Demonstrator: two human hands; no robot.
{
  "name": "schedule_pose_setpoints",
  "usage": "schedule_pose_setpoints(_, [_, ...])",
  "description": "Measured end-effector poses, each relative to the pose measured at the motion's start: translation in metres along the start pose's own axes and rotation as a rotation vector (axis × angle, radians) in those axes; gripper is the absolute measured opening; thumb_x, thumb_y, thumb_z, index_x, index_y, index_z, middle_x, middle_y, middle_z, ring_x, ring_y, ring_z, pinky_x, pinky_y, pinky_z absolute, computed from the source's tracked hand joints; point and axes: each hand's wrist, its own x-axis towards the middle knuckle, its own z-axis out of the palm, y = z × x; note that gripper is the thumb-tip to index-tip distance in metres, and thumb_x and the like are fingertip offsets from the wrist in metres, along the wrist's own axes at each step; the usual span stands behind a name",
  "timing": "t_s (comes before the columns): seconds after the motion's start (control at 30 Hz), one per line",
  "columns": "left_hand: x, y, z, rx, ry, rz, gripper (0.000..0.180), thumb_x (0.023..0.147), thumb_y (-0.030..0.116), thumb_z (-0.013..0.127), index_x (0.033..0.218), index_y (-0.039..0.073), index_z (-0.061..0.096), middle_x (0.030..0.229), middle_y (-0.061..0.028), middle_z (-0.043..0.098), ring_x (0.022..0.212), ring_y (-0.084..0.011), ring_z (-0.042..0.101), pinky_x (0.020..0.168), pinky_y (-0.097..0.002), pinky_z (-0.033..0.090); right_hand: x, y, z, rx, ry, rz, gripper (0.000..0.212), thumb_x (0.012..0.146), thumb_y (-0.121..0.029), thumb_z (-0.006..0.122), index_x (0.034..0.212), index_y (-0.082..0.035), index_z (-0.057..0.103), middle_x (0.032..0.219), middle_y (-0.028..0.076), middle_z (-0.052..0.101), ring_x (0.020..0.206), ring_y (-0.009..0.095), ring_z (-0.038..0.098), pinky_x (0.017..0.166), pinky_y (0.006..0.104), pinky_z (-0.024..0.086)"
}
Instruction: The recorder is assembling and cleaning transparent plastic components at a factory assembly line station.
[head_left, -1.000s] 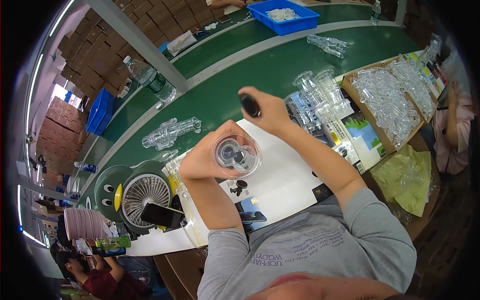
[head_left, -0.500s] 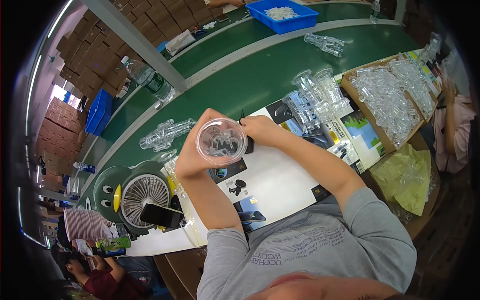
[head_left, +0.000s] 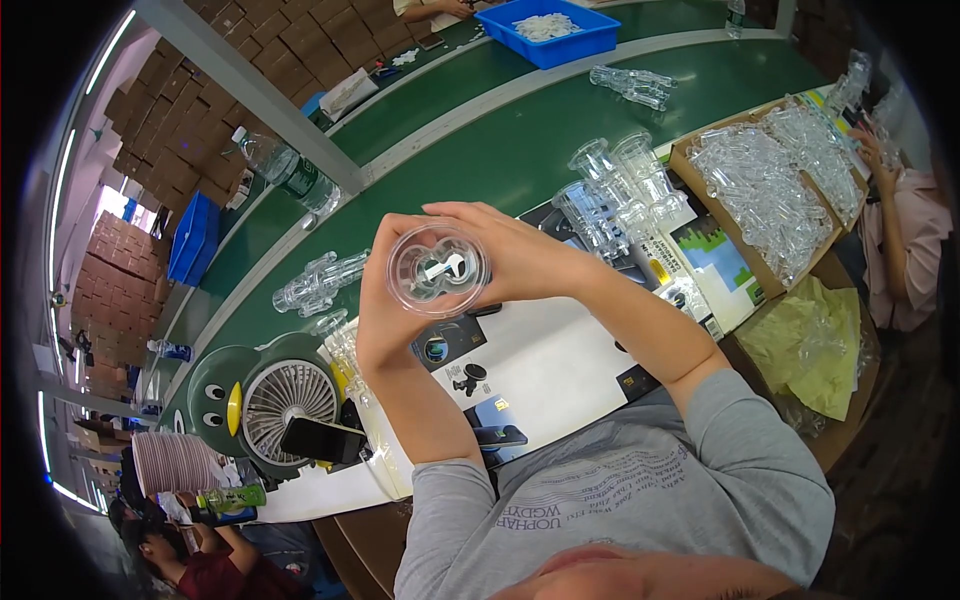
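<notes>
Between my hands is a clear plastic piece (head_left: pixel 438 298) with a round, flanged rim, seen end-on from above; rounded hollow shapes show inside it. My left hand (head_left: pixel 381 300) wraps round its left side. From the right, my right hand (head_left: pixel 515 252) closes about its far and right sides, its fingers partly hidden. Similar clear pieces lie near: one (head_left: pixel 318 283) beyond my left hand on the green surface, and a standing group (head_left: pixel 625 190) to the right of my right hand. A printed white sheet (head_left: pixel 560 365) covers the table below.
A cardboard box (head_left: pixel 706 190) full of clear parts stands at right, above crumpled yellow paper (head_left: pixel 805 345). At left are a green fan (head_left: pixel 290 400), a phone (head_left: pixel 322 440) and a water bottle (head_left: pixel 290 172). Farther off is a blue bin (head_left: pixel 575 53). A co-worker's arm (head_left: pixel 883 170) shows at right.
My right hand has moved from beside the clear piece to wrap round its far side. A small dark item seen by its fingers is no longer visible. The view has shifted slightly.
</notes>
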Motion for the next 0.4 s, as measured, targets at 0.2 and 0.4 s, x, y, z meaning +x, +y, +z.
schedule_pose_setpoints(0.2, [0.008, 0.002, 0.021, 0.024, 0.057, 0.167, 0.065, 0.051, 0.011, 0.085, 0.103, 0.003, 0.047, 0.110, -0.0137, 0.057, 0.099, -0.0201, 0.056, 0.085, -0.0305, 0.046, 0.007, -0.012, -0.002, 0.194, 0.210, -0.008, 0.060, 0.065, -0.031, 0.076, 0.114, -0.007, 0.053, 0.115, 0.014, 0.055, 0.105, 0.028, 0.053, 0.088, 0.0361, 0.042])
schedule_pose_setpoints(0.4, [0.012, 0.004, 0.008, 0.249, 0.205, 0.190, 0.093, 0.052, 0.024, 0.086, 0.129, 0.002, 0.038, 0.131, -0.0114, 0.043, 0.122, -0.0231, 0.040, 0.102, -0.0410, 0.030, 0.029, 0.021, -0.058, 0.566, 0.423, 0.292, 0.045, 0.072, -0.027, 0.075, 0.110, -0.011, 0.057, 0.108, 0.009, 0.062, 0.096, 0.021, 0.061, 0.082, 0.0290, 0.047])
